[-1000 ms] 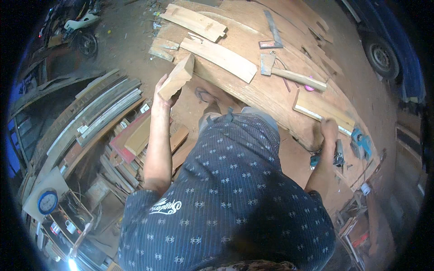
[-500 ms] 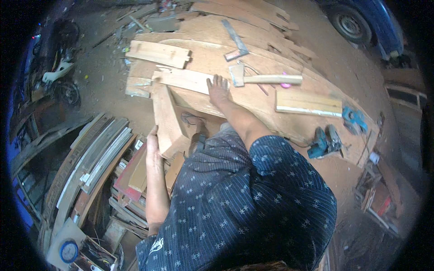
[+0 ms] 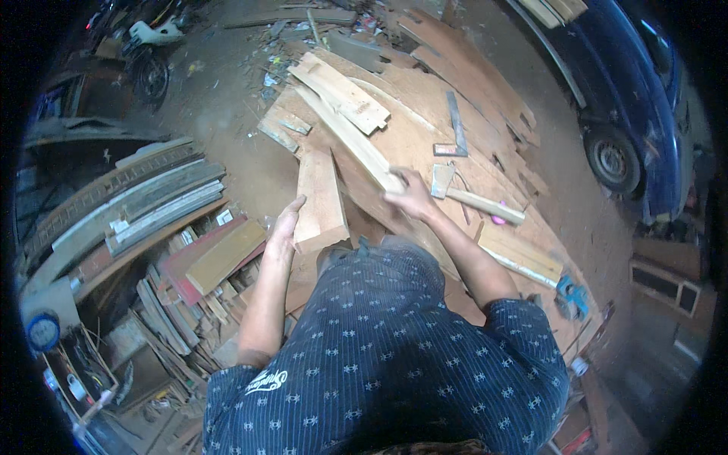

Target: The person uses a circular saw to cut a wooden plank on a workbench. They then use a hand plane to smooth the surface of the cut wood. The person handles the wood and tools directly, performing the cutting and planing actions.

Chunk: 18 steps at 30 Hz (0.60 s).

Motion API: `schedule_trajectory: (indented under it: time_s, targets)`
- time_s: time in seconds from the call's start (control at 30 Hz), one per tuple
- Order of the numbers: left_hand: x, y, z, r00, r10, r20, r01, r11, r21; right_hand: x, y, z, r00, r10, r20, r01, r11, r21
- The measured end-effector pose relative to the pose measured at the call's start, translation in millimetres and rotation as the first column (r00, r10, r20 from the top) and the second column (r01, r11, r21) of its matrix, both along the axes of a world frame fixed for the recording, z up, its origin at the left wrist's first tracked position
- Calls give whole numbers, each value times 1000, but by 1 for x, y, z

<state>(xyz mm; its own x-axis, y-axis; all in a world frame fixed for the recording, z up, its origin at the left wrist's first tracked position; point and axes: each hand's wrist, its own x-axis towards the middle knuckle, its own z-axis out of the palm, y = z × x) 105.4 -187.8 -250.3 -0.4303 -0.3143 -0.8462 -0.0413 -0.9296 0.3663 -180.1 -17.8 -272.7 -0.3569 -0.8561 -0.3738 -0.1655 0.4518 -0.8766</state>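
Left hand [image 3: 285, 226] grips the thick block [image 3: 318, 199], fingers mostly hidden beneath; right hand [image 3: 412, 196], slightly blurred, clasps the near end of 1 long plank [image 3: 352, 139].

A broad wooden workbench top [image 3: 422, 144] carries a light board with a notched end [image 3: 345, 97]. Along its near side is a long plank [image 3: 350, 142] tipped on edge; how much of it touches the top is unclear. Beyond lie a try square [image 3: 457, 125] and a hatchet [image 3: 481, 203] over something pink [image 3: 498, 221]. Rightward sit a white-edged timber block [image 3: 519, 252] and a teal power tool [image 3: 574, 296].
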Motion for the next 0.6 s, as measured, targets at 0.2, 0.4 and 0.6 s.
schedule_trajectory:
  time_s: [0.2,0.4,0.6]
  targets:
    - [0,21,-6,998,57,-23,-57,998,3,-54,-174,106,991,-137,-5,132,961,-245]
    - [-18,48,2,991,130,21,-128,989,-68,14,-127,84,986,112,-123,-118,992,-48]
    - [-53,44,3,965,164,204,-44,871,-490,43,-15,25,824,-110,556,-14,977,212]
